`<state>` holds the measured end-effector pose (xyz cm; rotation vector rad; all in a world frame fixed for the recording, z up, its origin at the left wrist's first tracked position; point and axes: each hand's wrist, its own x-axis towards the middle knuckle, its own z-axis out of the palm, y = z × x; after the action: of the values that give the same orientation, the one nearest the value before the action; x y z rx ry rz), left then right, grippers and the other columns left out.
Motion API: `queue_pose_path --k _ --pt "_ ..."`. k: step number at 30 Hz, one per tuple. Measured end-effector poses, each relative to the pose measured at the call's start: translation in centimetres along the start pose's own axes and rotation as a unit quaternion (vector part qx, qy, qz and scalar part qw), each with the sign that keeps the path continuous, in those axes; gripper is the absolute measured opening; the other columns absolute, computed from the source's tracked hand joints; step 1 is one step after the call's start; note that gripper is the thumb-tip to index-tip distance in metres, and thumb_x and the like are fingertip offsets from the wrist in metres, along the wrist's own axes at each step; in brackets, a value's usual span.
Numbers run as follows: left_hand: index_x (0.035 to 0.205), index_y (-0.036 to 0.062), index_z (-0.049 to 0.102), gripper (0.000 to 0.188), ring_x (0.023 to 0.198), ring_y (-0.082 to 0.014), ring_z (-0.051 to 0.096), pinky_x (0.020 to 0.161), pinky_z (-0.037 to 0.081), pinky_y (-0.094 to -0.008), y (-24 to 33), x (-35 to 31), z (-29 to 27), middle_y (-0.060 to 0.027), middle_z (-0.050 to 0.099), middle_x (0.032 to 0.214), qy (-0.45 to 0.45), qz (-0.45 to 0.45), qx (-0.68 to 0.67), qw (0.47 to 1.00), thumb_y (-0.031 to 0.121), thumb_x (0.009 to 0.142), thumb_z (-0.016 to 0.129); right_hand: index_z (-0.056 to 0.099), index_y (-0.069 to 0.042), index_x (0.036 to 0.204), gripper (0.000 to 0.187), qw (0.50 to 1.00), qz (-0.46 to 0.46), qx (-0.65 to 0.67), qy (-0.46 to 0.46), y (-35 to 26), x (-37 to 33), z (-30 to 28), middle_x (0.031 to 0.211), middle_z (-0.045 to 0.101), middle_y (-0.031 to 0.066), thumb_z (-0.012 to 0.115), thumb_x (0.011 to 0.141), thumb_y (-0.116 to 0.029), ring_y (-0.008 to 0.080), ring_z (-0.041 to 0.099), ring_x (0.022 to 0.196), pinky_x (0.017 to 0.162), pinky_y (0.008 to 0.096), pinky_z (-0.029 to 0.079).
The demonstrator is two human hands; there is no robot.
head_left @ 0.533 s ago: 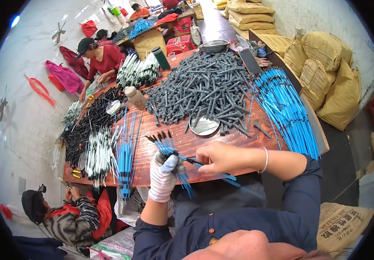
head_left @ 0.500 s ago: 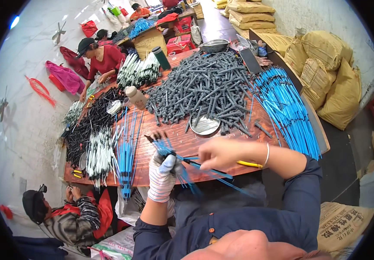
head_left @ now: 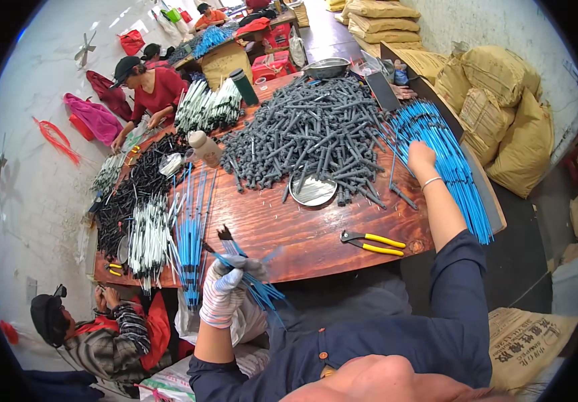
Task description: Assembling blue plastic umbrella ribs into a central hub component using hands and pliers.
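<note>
My left hand (head_left: 225, 285), in a striped grey-fingered glove, is closed round a bunch of thin blue rods (head_left: 262, 290) with black ends, just off the table's front edge. My bare right hand (head_left: 422, 158) is stretched out to the right, over the near side of a large stack of blue rods (head_left: 460, 181) with black ends. Its fingers are curled in; what they pinch is hidden. Pliers with yellow handles (head_left: 376, 243) lie on the table between my hands. Beyond them is a round metal dish (head_left: 313, 191) of thin white pieces, against a heap of grey ribbed plugs (head_left: 309, 130).
The wooden table (head_left: 289, 234) also bears white rods (head_left: 149, 234), black parts (head_left: 111, 214), more blue rods (head_left: 191, 241), a beige bottle (head_left: 204, 147) and a green flask (head_left: 243, 87). Co-workers sit at left (head_left: 148, 87) and lower left (head_left: 101, 335). Yellow sacks (head_left: 496, 100) stand at right.
My right hand has gone from beside the left hand out to the blue stack on the right. The pliers, partly hidden under that arm before, show whole. The left hand has shifted slightly left and down.
</note>
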<state>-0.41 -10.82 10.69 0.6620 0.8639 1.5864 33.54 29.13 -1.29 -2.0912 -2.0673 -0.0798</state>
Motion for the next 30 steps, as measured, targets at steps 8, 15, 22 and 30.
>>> queue_pose_path --k 8,15,22,30 --pt "0.103 -0.0005 0.059 0.029 0.081 -0.0293 0.066 0.079 0.054 -0.0436 -0.1 0.1 -1.2 -0.0152 0.065 0.084 0.039 0.067 0.046 0.996 0.011 0.079 0.068 0.066 -0.006 0.093 0.019 0.999 -0.006 -0.008 -0.047 1.9 -0.6 -1.9 0.101 0.065 0.0159 0.058 0.076 -0.010 0.0322 0.063 0.094 0.079 0.0406 0.051" --pt "0.101 -0.0022 0.058 0.030 0.076 -0.0286 0.067 0.074 0.055 -0.0421 -0.1 -0.5 0.3 -0.0160 0.065 0.080 0.084 0.072 0.155 0.982 0.014 0.079 0.068 0.069 -0.005 0.091 0.019 0.996 -0.015 -0.018 -0.086 2.0 -1.2 -1.2 0.100 0.066 0.0154 0.061 0.075 -0.012 0.0311 0.064 0.094 0.079 0.0390 0.051" --pt "0.101 -0.0010 0.057 0.031 0.084 -0.0271 0.065 0.079 0.054 -0.0422 1.3 0.0 0.6 -0.0160 0.064 0.087 0.108 0.084 0.175 0.975 0.017 0.079 0.069 0.064 -0.004 0.081 0.016 0.989 -0.054 0.136 0.030 1.6 -2.0 -4.2 0.087 0.066 0.0162 0.062 0.074 -0.018 0.0333 0.063 0.082 0.069 0.0429 0.050" --pt "0.109 0.0007 0.052 0.048 0.092 -0.0244 0.062 0.083 0.051 -0.0371 -0.8 3.2 3.2 -0.0143 0.060 0.103 0.066 0.123 0.208 0.968 0.024 0.075 0.075 0.062 -0.002 0.086 0.018 0.754 -0.477 0.422 -0.162 -11.3 -19.5 -17.1 0.081 0.061 0.0165 0.059 0.074 -0.014 0.0341 0.060 0.079 0.069 0.0429 0.048"
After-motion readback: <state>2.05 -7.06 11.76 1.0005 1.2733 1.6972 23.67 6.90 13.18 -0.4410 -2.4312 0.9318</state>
